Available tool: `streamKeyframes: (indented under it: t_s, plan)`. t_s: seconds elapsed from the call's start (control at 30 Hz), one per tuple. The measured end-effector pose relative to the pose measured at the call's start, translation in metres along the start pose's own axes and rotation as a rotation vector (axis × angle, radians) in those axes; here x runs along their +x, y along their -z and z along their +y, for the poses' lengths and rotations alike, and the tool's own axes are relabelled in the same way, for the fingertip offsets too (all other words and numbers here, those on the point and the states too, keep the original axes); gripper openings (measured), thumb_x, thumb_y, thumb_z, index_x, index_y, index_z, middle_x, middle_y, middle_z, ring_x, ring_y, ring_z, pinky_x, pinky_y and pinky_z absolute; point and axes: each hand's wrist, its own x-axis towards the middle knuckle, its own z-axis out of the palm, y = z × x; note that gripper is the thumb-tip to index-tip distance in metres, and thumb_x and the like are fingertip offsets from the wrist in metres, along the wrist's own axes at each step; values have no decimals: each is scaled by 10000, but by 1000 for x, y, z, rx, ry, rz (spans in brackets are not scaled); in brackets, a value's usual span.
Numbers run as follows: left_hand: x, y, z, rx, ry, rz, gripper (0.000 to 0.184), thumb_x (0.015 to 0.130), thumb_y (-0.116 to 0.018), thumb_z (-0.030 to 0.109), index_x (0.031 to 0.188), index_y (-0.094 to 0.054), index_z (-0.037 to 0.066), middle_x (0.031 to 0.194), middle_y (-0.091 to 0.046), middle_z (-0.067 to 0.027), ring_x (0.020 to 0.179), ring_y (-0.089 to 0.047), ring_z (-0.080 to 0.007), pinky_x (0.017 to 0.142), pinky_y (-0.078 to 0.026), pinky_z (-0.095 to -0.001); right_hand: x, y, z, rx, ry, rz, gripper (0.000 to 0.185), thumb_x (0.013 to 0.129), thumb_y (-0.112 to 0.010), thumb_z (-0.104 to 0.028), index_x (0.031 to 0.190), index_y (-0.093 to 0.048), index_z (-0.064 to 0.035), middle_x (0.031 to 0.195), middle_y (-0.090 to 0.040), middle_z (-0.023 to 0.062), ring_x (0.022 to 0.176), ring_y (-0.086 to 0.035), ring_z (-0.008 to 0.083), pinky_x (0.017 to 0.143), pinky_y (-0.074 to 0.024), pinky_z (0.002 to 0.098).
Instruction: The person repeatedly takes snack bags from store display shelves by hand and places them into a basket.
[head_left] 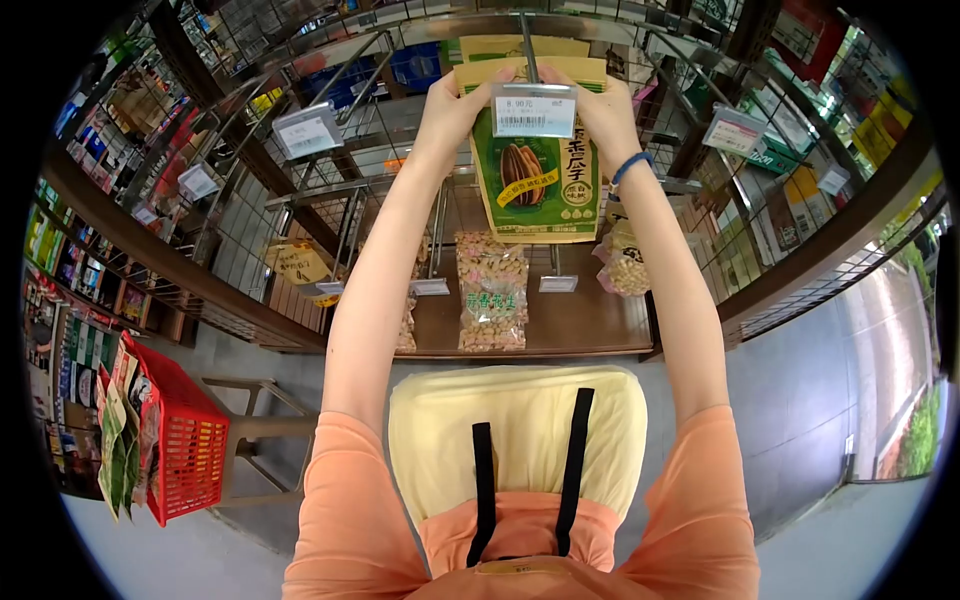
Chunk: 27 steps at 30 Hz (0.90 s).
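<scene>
A green and kraft-brown bag of sunflower seeds (550,215) hangs upright at the rack, its front facing me. My left hand (458,103) is closed on its upper left edge. On the upper right edge, my right hand (607,108) is closed too, with a blue band on that wrist. Some fingertips are hidden behind a price tag (535,115), which sits at the end of a metal hook (528,45) in front of the bag's top. Part of another similar bag (500,46) shows behind. I cannot tell whether the bag's hole is on the hook.
Below, a clear bag of peanuts (492,290) hangs over the brown bottom shelf (590,325). More price-tagged hooks stick out left (308,130) and right (735,130). At lower left, a red basket (190,440) with several packets rests on a stool (262,430).
</scene>
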Motion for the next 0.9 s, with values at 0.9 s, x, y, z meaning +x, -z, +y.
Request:
streamKeyframes:
  t_s: [0.9]
  plan:
    - [15,4,-17,40,86,287,299,762,-611,246,919,-544,1,829,-579,-60,770,-533,-105,679,-406,-231,39,25,29,-466,-11,160,393,645,-676,-329,854,-580,-9,718,-609,64,655,-580,148,627,-439,266]
